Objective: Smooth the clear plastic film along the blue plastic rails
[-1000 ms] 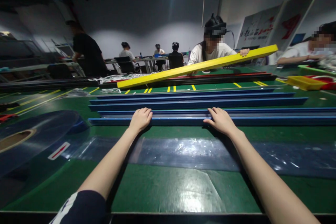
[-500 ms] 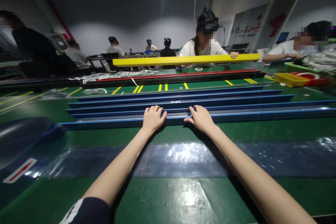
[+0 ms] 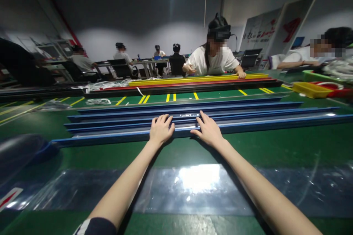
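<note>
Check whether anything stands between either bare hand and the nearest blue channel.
Nothing visible does: the left hand and the right hand both rest on the nearest blue channel. The clear plastic strip lies closer to the wearer, not between hands and channel.

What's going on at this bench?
The left hand and right hand rest on the blue channels, which lie lengthwise across the green table. Clear film lies nearer the camera. Across the table, a co-worker has a hand on a yellow bar lying by the red and black ones.
</note>
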Action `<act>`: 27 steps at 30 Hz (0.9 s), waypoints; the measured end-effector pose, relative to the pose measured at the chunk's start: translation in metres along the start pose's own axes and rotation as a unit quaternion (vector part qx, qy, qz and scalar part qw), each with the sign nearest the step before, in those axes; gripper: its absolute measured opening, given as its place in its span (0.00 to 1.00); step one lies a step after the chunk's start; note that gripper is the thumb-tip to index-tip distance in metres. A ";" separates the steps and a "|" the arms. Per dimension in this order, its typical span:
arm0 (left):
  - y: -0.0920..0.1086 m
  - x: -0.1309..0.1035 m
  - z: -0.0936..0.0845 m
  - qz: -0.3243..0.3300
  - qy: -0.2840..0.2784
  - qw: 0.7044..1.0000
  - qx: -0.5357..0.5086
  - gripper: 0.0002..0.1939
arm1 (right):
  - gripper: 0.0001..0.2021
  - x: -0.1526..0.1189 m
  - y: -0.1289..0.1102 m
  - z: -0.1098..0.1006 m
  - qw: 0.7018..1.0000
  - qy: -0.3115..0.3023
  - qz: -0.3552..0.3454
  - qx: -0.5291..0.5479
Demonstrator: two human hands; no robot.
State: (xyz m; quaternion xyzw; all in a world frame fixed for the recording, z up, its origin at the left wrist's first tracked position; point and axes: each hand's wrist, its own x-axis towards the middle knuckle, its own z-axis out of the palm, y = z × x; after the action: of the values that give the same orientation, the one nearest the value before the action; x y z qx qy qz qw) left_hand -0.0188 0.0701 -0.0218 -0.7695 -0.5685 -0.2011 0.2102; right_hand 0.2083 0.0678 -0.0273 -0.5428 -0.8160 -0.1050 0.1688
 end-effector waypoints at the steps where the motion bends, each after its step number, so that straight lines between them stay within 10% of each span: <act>1: 0.000 0.001 0.000 0.001 -0.003 1.000 -0.001 0.20 | 0.36 0.000 0.000 0.001 1.000 0.000 -0.002 0.001; 27: -0.010 0.015 0.013 0.021 -0.010 0.999 -0.033 0.18 | 0.35 0.027 0.025 0.000 0.997 -0.001 -0.081 0.012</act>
State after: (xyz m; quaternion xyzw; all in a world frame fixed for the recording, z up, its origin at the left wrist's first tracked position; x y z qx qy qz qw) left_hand -0.0233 0.0923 -0.0235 -0.7896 -0.5477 -0.2077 0.1828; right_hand 0.2218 0.1006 -0.0173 -0.4734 -0.8585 -0.1074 0.1653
